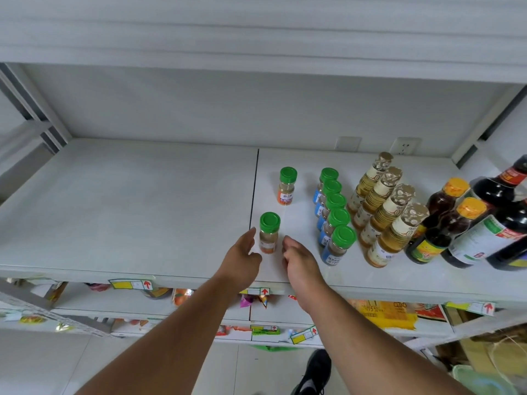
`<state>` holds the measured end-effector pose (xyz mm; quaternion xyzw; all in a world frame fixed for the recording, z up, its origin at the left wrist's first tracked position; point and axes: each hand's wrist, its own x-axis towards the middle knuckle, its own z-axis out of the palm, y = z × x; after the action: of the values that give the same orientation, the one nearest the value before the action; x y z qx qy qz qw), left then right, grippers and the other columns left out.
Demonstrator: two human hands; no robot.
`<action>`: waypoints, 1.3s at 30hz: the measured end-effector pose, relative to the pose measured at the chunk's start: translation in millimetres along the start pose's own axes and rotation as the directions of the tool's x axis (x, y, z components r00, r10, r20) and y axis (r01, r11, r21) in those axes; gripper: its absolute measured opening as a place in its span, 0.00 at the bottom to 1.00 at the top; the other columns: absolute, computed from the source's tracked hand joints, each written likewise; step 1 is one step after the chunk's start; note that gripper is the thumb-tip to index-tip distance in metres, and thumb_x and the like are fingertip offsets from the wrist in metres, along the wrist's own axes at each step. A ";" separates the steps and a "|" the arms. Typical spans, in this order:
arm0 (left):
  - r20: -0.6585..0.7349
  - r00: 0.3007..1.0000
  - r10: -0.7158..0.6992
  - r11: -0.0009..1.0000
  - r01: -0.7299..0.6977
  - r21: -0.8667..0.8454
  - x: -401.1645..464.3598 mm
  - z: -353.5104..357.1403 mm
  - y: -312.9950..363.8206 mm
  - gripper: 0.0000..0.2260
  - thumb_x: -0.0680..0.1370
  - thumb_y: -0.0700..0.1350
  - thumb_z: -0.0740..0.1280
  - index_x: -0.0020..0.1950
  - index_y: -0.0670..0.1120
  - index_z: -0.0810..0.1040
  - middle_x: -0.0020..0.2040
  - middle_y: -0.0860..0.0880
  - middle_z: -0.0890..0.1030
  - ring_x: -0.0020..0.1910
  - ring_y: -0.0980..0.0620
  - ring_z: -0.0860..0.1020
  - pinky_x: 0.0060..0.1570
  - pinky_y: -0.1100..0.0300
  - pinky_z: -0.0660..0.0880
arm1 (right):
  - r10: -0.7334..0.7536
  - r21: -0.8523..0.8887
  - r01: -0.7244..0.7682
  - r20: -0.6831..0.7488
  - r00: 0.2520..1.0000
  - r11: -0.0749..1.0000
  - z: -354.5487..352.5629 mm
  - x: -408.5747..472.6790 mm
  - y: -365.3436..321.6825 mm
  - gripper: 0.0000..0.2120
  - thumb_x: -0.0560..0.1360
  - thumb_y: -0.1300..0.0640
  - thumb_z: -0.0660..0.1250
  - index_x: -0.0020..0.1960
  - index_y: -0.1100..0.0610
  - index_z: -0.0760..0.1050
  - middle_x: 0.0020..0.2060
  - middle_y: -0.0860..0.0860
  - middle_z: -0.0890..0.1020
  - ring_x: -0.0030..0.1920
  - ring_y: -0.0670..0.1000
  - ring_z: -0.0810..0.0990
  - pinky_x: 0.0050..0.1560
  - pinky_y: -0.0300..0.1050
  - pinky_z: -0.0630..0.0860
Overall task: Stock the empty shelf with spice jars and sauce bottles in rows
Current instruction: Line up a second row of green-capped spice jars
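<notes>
Two bare hands flank one small glass spice jar with a green cap and an orange label (269, 232), which stands near the front of the white shelf board (128, 212), just right of the dark seam. The left hand (241, 259) has straight fingers beside the jar's left side; I cannot tell if they touch the glass. The right hand (299, 260) is a little apart on the right, its fingers loosely curled and holding nothing. So neither hand grips the jar, which stands by itself.

This jar is upright, its long axis vertical and the cap pointing up. A second jar of the same kind (287, 186) stands farther back, almost in line with it, so I judge a new front-to-back row is being started here. To the right run a full row of five green-capped jars with blue labels (333, 215), then a row of pale yellow bottles with clear caps (385, 212), then dark sauce bottles (445, 223).
</notes>
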<state>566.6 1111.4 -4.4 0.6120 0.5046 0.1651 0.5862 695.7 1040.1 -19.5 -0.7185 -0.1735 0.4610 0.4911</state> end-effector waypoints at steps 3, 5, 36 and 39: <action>0.054 0.997 0.059 0.998 -0.059 -0.011 2.9 6.4 -1.3 0.34 0.76 0.29 0.58 0.77 0.58 0.69 0.73 0.57 0.74 0.49 0.72 0.77 0.38 0.81 0.70 | -0.047 -0.033 0.048 0.036 0.998 0.998 2.6 -7.6 -0.4 0.20 0.75 0.57 0.56 0.61 0.49 0.80 0.57 0.41 0.81 0.58 0.46 0.77 0.61 0.42 0.73; 0.065 0.996 0.064 0.998 -0.063 -0.022 0.6 11.7 -7.5 0.35 0.75 0.29 0.57 0.77 0.59 0.69 0.72 0.60 0.74 0.47 0.76 0.76 0.40 0.81 0.69 | -0.079 -0.069 0.083 0.064 0.995 0.994 0.8 -9.4 -6.4 0.25 0.75 0.57 0.55 0.66 0.47 0.80 0.62 0.44 0.83 0.64 0.48 0.78 0.71 0.48 0.71; 0.118 0.987 0.107 0.994 -0.110 0.014 33.3 39.2 -14.5 0.33 0.77 0.29 0.58 0.78 0.57 0.69 0.71 0.60 0.76 0.70 0.64 0.72 0.53 0.79 0.68 | -0.081 0.020 0.082 -0.021 0.996 0.996 -22.0 -3.8 -22.8 0.25 0.81 0.64 0.57 0.76 0.49 0.72 0.70 0.44 0.76 0.69 0.45 0.73 0.76 0.45 0.65; 0.113 0.988 0.109 0.993 -0.112 0.021 47.6 38.5 -12.1 0.35 0.76 0.30 0.59 0.77 0.60 0.69 0.71 0.61 0.76 0.70 0.63 0.73 0.54 0.76 0.70 | -0.100 0.033 0.100 -0.016 0.995 0.994 -20.8 4.5 -31.2 0.25 0.81 0.66 0.56 0.75 0.51 0.72 0.65 0.44 0.77 0.65 0.44 0.73 0.66 0.35 0.65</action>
<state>612.8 1126.4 -43.5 0.6553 0.4385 0.1558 0.5950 721.6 1046.1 7.2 -0.7036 -0.1980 0.4337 0.5269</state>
